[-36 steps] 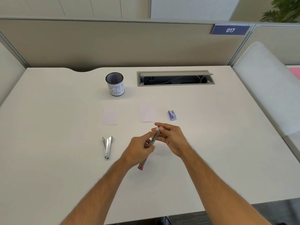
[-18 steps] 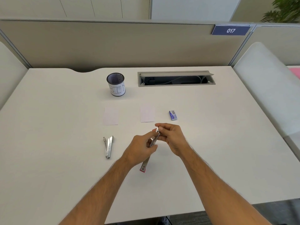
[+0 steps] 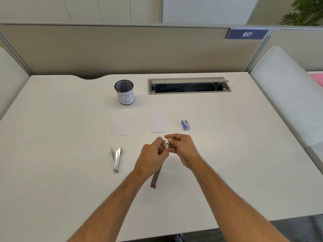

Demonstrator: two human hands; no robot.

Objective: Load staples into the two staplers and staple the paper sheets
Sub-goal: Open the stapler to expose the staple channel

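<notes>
My left hand (image 3: 153, 157) and my right hand (image 3: 182, 148) meet above the middle of the desk, both gripping a long pink-ended stapler (image 3: 156, 179) that is swung open. The right fingers pinch its metal front end (image 3: 167, 143); the left hand curls round the middle, hiding that part. A second, silver stapler (image 3: 116, 159) lies opened in a V on the desk to the left. Two small white paper sheets (image 3: 119, 126) (image 3: 158, 123) lie side by side beyond the hands. A small blue staple box (image 3: 185, 125) sits to the right of them.
A black mesh pen cup (image 3: 124, 92) with a white label stands at the back centre. An open cable tray (image 3: 188, 85) is set into the desk behind. A beige partition runs along the back, and a white padded seat (image 3: 286, 95) stands to the right.
Both hands stay on the pink-ended stapler and have shifted only slightly; the fingers work at its front end. Everything else on the desk is where it was.
</notes>
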